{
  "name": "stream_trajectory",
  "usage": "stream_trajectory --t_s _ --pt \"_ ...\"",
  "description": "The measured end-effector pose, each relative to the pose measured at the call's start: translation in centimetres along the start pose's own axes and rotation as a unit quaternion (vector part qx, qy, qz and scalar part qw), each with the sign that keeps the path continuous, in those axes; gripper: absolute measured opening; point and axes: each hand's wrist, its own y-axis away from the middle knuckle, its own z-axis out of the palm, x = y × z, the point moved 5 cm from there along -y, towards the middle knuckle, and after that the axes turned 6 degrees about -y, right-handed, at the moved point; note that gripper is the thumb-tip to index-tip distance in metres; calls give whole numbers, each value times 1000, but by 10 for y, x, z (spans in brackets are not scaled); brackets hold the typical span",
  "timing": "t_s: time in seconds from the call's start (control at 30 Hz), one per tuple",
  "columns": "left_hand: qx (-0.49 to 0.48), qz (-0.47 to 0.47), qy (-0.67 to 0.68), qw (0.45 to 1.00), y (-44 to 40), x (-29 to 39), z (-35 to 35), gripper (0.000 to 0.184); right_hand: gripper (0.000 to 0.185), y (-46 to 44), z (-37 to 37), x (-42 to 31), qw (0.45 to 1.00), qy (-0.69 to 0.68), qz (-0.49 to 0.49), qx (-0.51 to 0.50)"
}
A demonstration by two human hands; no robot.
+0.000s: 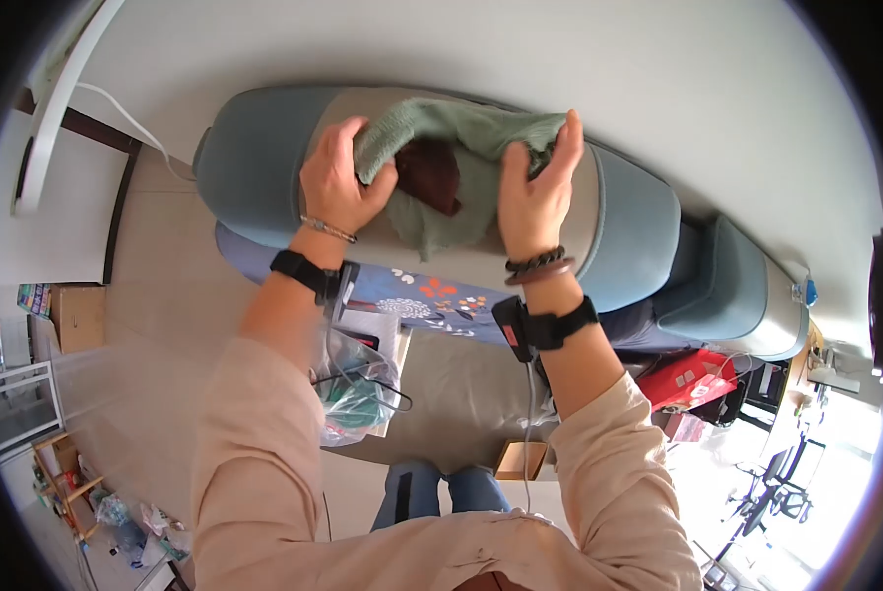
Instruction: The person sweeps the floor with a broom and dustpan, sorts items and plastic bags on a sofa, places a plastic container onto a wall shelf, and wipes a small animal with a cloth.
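Observation:
Between my hands is a green fuzzy cloth, held over the blue and beige sofa backrest. My left hand grips the cloth's left end, thumb and fingers curled round it. At the cloth's right end, my right hand holds it between thumb and fingers, the index finger pointing up. A dark brown piece shows in the middle of the cloth, near my left thumb; what it is cannot be made out. The cloth's lower edge hangs down the front of the backrest.
Below the backrest lies a blue floral cover. A clear plastic bag with green contents stands nearer me, left of centre. An open small box is by my legs. A red bag lies right, below another sofa section.

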Motion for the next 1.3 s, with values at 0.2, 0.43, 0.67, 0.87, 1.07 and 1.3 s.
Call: stream_trajectory --t_s 0.2,0.43,0.67,0.87,1.07,1.3 --pt "63 -33 -12 997 5 -10 2 59 14 10 85 -20 925 129 -160 -319" --pt "111 21 -64 991 12 -11 3 37 23 -2 109 -35 943 86 -180 -265" --pt "69 74 -131 986 -2 3 0 30 28 -7 48 -7 932 112 -152 -309" --pt "22 101 -108 989 -12 12 -2 36 14 -16 37 2 868 274 -86 -405" --pt "6 -45 -58 997 -4 -20 1 23 37 -13 29 7 908 161 24 -385" --pt "146 -146 -146 968 12 -54 1 29 19 5 68 -17 940 191 -67 -276"
